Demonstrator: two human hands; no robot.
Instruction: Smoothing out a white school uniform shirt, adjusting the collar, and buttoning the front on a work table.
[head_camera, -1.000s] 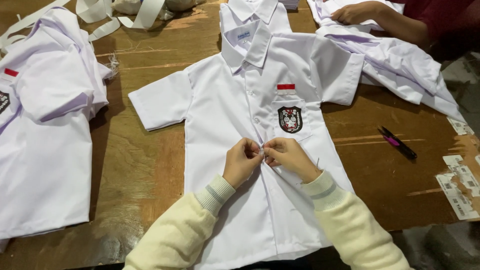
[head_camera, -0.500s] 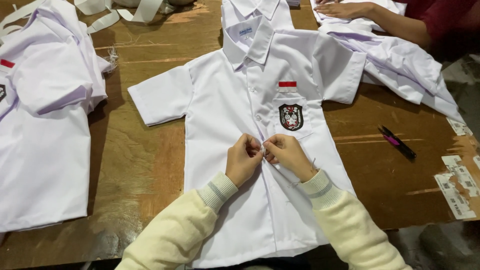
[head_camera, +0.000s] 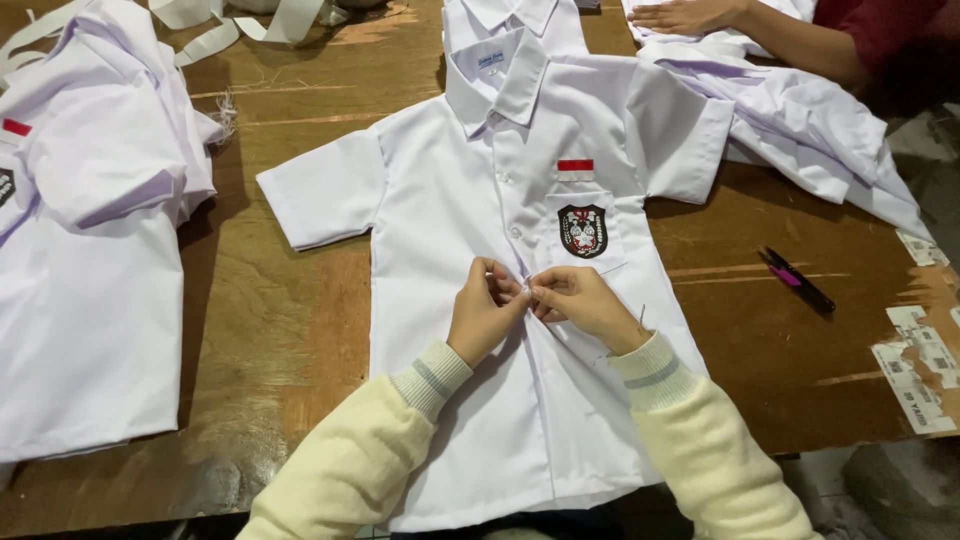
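Hands unmoved, still pinching white shirt placket, mid-chest, below badge

A worn wooden tabletop carries a white short-sleeved shirt spread flat at its middle, a stack of like shirts at the left and rumpled ones at the far right. White fabric strips lie at the far edge. A dark pen with a pink part and paper labels lie at the right.

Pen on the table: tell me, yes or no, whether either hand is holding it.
No: the pen lies alone on the table, while the left hand and right hand pinch the shirt front.
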